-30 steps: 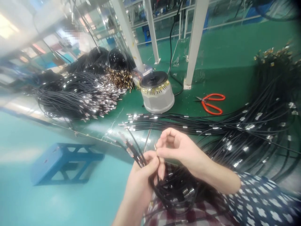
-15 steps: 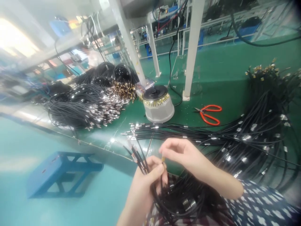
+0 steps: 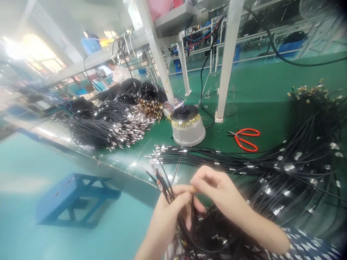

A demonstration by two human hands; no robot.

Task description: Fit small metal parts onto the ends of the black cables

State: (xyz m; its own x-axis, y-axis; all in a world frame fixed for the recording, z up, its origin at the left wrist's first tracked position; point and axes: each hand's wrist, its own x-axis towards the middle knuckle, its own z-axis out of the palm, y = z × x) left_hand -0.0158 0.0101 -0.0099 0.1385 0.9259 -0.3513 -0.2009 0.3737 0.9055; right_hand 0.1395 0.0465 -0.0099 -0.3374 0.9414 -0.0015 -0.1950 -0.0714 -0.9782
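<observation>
My left hand [image 3: 173,211] is closed around a bunch of black cables [image 3: 164,187], whose ends stick up past the thumb toward the table. At its fingertips, my right hand [image 3: 213,184] pinches a small yellowish cable end [image 3: 194,189], mostly covered by the fingers. The two hands meet there, thumb close to thumb. Below them a heap of black cables [image 3: 217,231] lies across my lap. Just beyond the hands, a long bundle of black cables [image 3: 200,156] with silvery ends stretches over the green table.
A grey-white round device with a black top [image 3: 188,131] stands behind the bundle, beside red-handled scissors [image 3: 245,139]. Coiled cables [image 3: 108,124] pile at the left; more cables [image 3: 306,126] spread right. White posts [image 3: 227,61] rise from the table. A blue stool [image 3: 77,200] is on the floor.
The camera view has shifted, so the scene sits further right and lower. My right fingers have come down against the left fingertips, covering more of the yellowish cable end.
</observation>
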